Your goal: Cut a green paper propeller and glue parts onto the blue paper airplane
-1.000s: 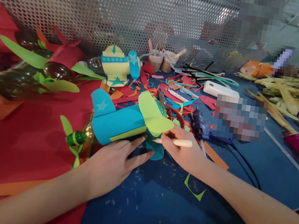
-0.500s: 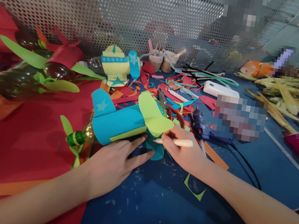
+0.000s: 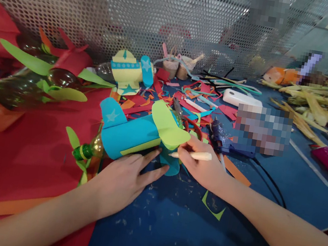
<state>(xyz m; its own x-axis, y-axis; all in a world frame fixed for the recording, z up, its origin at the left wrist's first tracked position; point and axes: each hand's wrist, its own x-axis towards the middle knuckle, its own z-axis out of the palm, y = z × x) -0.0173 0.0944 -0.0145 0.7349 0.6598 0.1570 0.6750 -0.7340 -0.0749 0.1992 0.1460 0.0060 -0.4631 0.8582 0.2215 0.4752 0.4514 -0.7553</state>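
A paper airplane (image 3: 137,132) with a turquoise body, lime green wings and a green bottle-cap nose lies in the middle of the blue table (image 3: 172,225). My left hand (image 3: 124,179) rests flat, fingers spread, against the near side of the plane's body. My right hand (image 3: 202,165) is closed round a cream wooden stick (image 3: 194,155), whose tip points at the underside of the lime wing; thumb and fingers also touch that wing's edge.
Red paper sheets (image 3: 21,149) cover the left. A yellow paper plane (image 3: 130,73), green bottle crafts (image 3: 32,84), paper scraps, a blue glue gun (image 3: 221,139) with black cable, small cups (image 3: 176,68), corn husks (image 3: 320,107) and a perforated metal screen (image 3: 170,10) surround the work.
Almost nothing: my right hand with the stick has crept slightly up toward the lime wing. My left hand stays put.
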